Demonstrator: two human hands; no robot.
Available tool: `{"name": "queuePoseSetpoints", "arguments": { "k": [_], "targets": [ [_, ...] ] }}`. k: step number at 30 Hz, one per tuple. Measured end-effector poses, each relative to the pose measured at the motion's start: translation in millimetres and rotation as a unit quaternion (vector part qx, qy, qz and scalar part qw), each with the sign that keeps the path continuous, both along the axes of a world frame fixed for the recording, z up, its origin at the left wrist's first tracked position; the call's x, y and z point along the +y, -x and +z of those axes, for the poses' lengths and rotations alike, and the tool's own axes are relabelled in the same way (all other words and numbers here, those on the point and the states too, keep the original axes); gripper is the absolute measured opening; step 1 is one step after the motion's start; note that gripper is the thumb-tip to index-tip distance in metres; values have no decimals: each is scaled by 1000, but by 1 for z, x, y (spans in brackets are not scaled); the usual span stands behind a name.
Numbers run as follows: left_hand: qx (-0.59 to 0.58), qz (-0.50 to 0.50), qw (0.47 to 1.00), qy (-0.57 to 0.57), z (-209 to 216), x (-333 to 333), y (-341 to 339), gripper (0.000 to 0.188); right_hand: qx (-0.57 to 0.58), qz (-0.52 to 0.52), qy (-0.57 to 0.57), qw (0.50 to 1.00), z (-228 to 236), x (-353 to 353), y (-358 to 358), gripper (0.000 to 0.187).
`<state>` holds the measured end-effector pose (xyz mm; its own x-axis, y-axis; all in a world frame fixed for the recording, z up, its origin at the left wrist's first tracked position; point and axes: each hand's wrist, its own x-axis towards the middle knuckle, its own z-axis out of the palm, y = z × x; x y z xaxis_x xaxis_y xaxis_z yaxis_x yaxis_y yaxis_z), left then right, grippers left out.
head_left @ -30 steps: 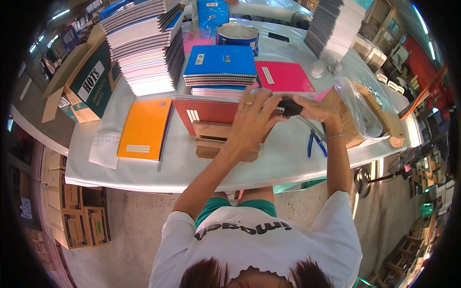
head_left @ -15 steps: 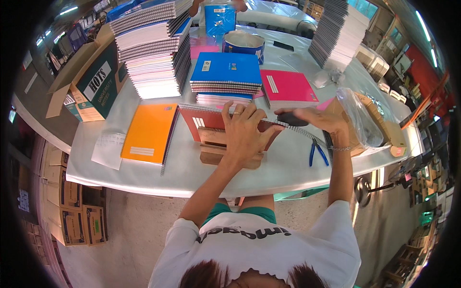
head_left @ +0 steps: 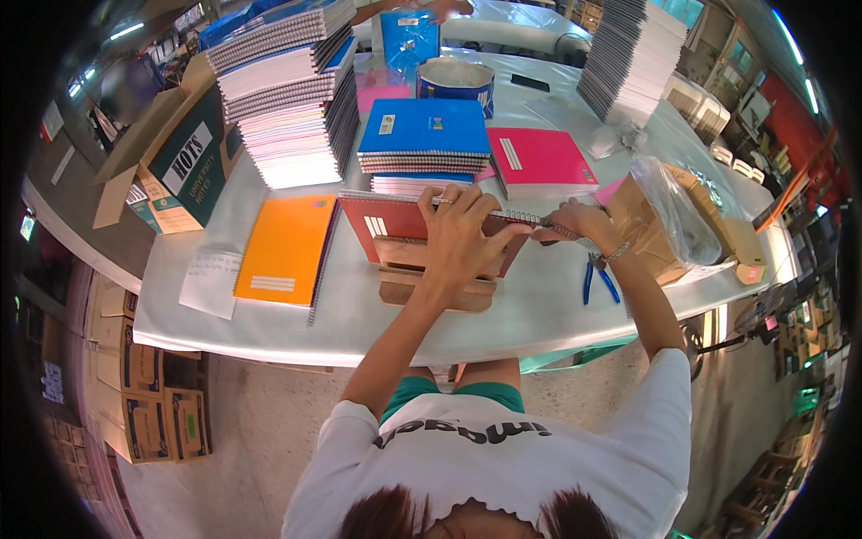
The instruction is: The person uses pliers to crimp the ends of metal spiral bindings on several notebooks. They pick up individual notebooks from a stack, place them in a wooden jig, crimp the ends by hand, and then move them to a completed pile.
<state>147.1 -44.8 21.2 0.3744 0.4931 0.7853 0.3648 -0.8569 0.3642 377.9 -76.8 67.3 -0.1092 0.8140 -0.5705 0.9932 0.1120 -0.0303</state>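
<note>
A red notebook (head_left: 359, 218) stands upright in a slotted wooden block (head_left: 400, 283) on the table before me. My left hand (head_left: 458, 235) grips its upper edge, thumb on the near side and fingers over the top. Along that edge runs a metal spiral coil (head_left: 528, 218), its loose end stretching right. My right hand (head_left: 582, 223) is closed around the coil just past the notebook's right corner; part of something dark shows beneath its fingers. Blue-handled pliers (head_left: 600, 277) lie beside my right wrist. An orange notebook (head_left: 283, 256) lies left of the block.
Behind the block sit stacked blue notebooks (head_left: 426, 130) and a pink notebook (head_left: 543, 160). Tall notebook piles (head_left: 292, 144) rise at back left and back right. Open cartons (head_left: 193, 171) flank the table. Another person's hand (head_left: 446, 9) is at the far side, near a blue package (head_left: 411, 38).
My right hand has come down and closed around the coil, after being stretched flatter over a dark rounded object. The left hand keeps its hold on the red notebook.
</note>
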Motion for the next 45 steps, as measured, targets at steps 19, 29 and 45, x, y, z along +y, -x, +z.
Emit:
{"name": "queuePoseSetpoints", "arguments": {
  "k": [19,29,45],
  "targets": [
    [-17,-114,991,73,6,5,6,72,491,-71,30,868,39,-8,1,62],
    [78,-53,995,-15,3,3,20,30,292,-196,-52,935,-51,-6,-60,65],
    [78,-15,993,-93,-17,23,18,26,347,-214,-541,736,-84,-195,107,65]
  ]
}}
